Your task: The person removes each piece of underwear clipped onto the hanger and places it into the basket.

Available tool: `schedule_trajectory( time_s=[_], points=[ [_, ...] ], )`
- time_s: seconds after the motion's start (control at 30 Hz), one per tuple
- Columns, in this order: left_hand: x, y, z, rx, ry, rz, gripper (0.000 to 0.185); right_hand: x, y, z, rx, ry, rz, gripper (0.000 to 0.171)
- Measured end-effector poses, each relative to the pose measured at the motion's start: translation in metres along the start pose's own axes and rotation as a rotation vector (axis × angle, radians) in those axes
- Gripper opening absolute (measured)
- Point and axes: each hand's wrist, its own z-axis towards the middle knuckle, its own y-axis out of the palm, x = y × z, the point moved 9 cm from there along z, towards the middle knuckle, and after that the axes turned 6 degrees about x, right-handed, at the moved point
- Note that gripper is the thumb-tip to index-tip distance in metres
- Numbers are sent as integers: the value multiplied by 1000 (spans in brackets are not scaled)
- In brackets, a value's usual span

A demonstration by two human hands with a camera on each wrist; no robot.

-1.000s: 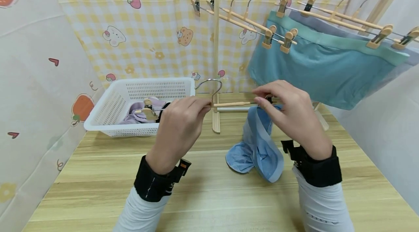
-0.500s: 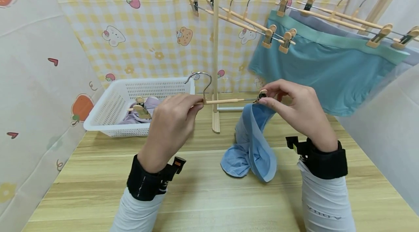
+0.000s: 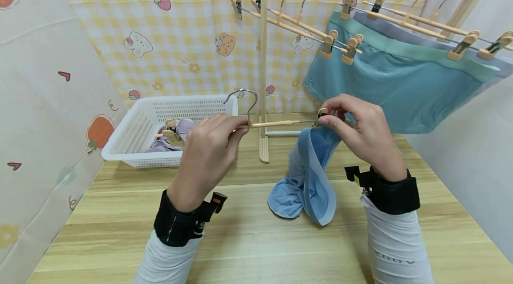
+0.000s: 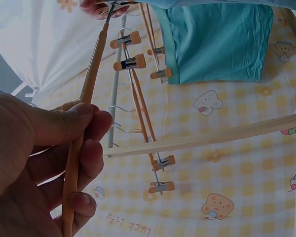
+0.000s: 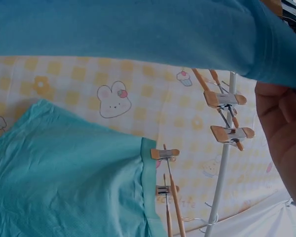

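Both hands work one wooden hanger: our left hand still pinches its bar, while our right hand has pinched the clip onto the blue garment, now lifted partly off the table.

The garment at the clip hanger is light blue; the hanger is pale wood with a silver hook. The basket far left is white, the worktop light wood-grain. The hung shorts are teal, the backdrop yellow-checked with cartoon animals.
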Motion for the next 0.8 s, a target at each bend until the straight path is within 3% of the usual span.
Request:
schedule_trajectory(
  time_s=[0.17,0.6,0.8],
  points=[
    [2,1,1,-10,2,-15,8,-4,-4,0,40,-37,24,38],
    [3,1,1,-16,2,-21,8,-4,-7,-1,29,-22,38,37],
    [2,1,0,-13,-3,-23,8,-3,-5,0,7,8,50,16]
  ],
)
